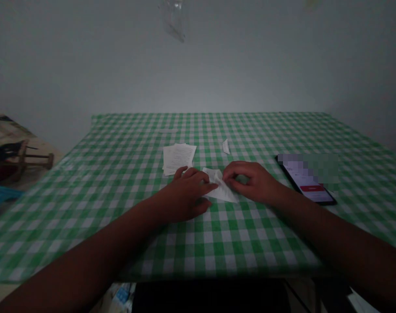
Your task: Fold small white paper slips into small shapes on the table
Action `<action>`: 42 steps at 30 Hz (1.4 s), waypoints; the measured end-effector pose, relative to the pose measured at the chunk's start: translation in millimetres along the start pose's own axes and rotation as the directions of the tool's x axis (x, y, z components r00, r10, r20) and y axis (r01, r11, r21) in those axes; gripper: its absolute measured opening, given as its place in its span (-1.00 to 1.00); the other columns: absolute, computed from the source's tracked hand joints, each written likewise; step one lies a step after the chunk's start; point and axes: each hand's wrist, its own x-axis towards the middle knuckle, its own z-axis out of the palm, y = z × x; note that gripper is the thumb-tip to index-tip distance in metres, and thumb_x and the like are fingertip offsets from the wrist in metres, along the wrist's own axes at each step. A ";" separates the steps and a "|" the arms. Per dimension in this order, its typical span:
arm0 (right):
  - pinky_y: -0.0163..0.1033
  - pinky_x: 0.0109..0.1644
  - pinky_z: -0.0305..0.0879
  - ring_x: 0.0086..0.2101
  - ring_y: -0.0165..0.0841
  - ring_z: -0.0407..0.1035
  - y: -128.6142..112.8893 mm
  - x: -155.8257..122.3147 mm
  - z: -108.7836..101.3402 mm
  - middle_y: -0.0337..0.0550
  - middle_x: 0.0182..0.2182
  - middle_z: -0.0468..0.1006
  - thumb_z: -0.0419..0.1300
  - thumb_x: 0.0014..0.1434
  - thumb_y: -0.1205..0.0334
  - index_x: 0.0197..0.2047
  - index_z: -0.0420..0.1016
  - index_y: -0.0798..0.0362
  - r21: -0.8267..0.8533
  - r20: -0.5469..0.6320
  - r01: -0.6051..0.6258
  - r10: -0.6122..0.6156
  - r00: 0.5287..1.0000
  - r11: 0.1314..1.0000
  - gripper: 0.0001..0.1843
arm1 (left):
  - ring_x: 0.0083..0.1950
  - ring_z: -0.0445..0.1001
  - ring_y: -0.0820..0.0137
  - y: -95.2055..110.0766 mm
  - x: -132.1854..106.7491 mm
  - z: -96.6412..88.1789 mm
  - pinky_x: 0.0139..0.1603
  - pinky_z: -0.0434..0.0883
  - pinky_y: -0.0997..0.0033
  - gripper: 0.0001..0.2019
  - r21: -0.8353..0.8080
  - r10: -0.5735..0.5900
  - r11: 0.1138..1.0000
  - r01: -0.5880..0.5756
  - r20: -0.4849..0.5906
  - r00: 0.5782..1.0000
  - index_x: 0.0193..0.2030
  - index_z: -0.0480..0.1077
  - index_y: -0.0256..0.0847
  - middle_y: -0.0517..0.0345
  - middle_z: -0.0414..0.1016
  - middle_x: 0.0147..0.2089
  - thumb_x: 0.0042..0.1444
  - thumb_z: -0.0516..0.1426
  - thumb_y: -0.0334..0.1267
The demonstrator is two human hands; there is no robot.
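A small sheet of printed paper lies on the green-and-white checked tablecloth in front of me, with part of it folded or lifted. My left hand rests at its left side, fingers apart, with the fingertips touching the sheet. Thumb and forefinger of my right hand pinch the sheet at its upper right. Just beyond my left hand is a small stack of printed papers, slightly fanned. A small folded piece of paper sits farther back, near the middle.
To the right lies a phone with its screen lit, beside my right forearm. The checked tablecloth reaches back to a plain wall. A clear plastic bag hangs there. A wooden stool and something blue stand at left.
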 end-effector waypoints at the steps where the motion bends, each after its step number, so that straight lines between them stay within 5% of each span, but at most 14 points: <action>1: -0.14 -0.12 0.40 -0.23 -0.33 0.47 -1.1 0.7 -2.0 -0.14 -0.26 0.58 0.10 0.19 0.42 -0.21 0.51 0.01 0.009 0.018 0.066 -0.066 0.998 0.998 -0.80 | 0.24 0.25 0.10 0.2 0.1 -0.7 0.34 0.00 -0.22 -0.58 -0.020 -0.009 1.000 0.009 -0.003 1.000 0.23 0.32 -0.08 0.02 0.39 0.19 0.23 0.10 -0.19; 6: 0.00 0.12 0.29 0.00 -0.23 0.39 -2.7 2.6 -13.0 -0.07 -0.05 0.58 0.08 0.10 0.50 -0.10 0.56 0.00 -0.045 0.192 0.244 -0.231 0.954 0.969 -0.63 | 0.29 0.25 0.16 -3.5 -0.6 -3.2 0.38 -0.05 -0.23 -0.62 -0.088 -0.026 0.996 0.026 0.004 1.000 0.14 0.34 -0.07 0.07 0.40 0.21 0.18 0.08 -0.31; 16: 0.09 0.22 0.19 0.14 -0.11 0.24 0.3 0.0 -18.7 -0.06 0.14 0.50 0.13 0.16 0.36 0.17 0.47 0.04 -0.278 0.306 0.170 -0.080 0.949 0.945 -0.52 | 0.28 0.26 0.09 -6.1 -2.3 -7.2 0.29 0.20 -0.11 -0.65 -0.173 -0.052 0.983 0.059 0.043 0.998 0.14 0.43 0.05 0.10 0.31 0.29 0.21 0.13 -0.19; 21: 0.16 0.21 0.16 0.18 -0.03 0.17 -1.6 -1.8 -15.0 -0.09 0.22 0.42 0.14 0.16 0.31 0.22 0.43 0.00 -0.332 0.396 0.165 -0.022 0.918 0.929 -0.47 | 0.21 0.36 0.24 -11.4 -0.1 -5.2 0.31 0.23 0.07 -0.69 -0.259 -0.084 0.963 0.068 -0.050 0.995 0.11 0.42 -0.08 0.08 0.44 0.18 0.23 0.11 -0.24; 29: 0.19 0.19 0.16 0.20 0.01 0.12 0.8 -4.9 -8.5 -0.08 0.29 0.34 0.15 0.12 0.32 0.30 0.34 0.02 -0.374 0.425 0.163 0.013 0.905 0.913 -0.36 | 0.17 0.38 0.17 -23.5 4.7 1.2 0.24 0.19 -0.10 -0.74 -0.048 -0.140 0.989 0.138 -0.054 0.989 -0.02 0.49 -0.08 0.14 0.51 0.12 0.18 0.10 -0.33; 42: 0.23 0.18 0.11 0.20 0.02 0.10 -7.3 -5.0 -0.2 -0.05 0.35 0.23 0.11 0.10 0.33 0.35 0.26 0.01 -0.410 0.453 0.143 0.065 0.889 0.901 -0.29 | 0.14 0.35 0.11 -18.3 3.1 -6.6 0.18 0.19 -0.14 -0.70 -0.010 -0.206 0.978 0.206 -0.002 0.979 -0.01 0.54 0.01 0.12 0.50 0.09 0.18 0.08 -0.31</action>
